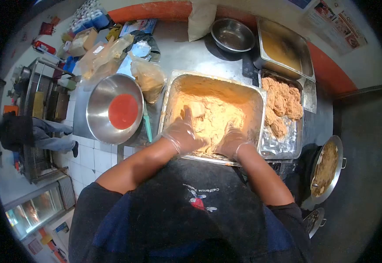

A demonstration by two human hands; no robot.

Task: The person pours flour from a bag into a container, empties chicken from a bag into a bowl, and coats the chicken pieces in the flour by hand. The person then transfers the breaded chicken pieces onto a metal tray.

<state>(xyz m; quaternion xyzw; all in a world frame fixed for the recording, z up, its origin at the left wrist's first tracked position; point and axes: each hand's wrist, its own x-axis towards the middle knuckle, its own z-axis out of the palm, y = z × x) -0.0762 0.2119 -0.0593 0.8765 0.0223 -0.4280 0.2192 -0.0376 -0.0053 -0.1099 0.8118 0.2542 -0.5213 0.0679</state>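
A deep rectangular metal pan (261, 94) holds pale orange breading flour (215, 107) with coated lumps partly buried in it. My left hand (184, 133), in a clear plastic glove, reaches into the pan's left side with its fingers stretched forward beside a coated piece (197, 109). On the right side of the pan, my right hand (232, 142), also gloved, rests in the flour. Its fingers point forward and are partly covered by flour. Neither hand visibly grips anything.
Coated chicken pieces (281, 98) lie on a metal tray (287, 151) at right. A steel bowl of red liquid (123, 111) stands left, near a green-handled utensil (147, 127) and plastic bags (149, 79). Oil-filled pans (327, 168) sit far right. Another person (42, 133) stands at left.
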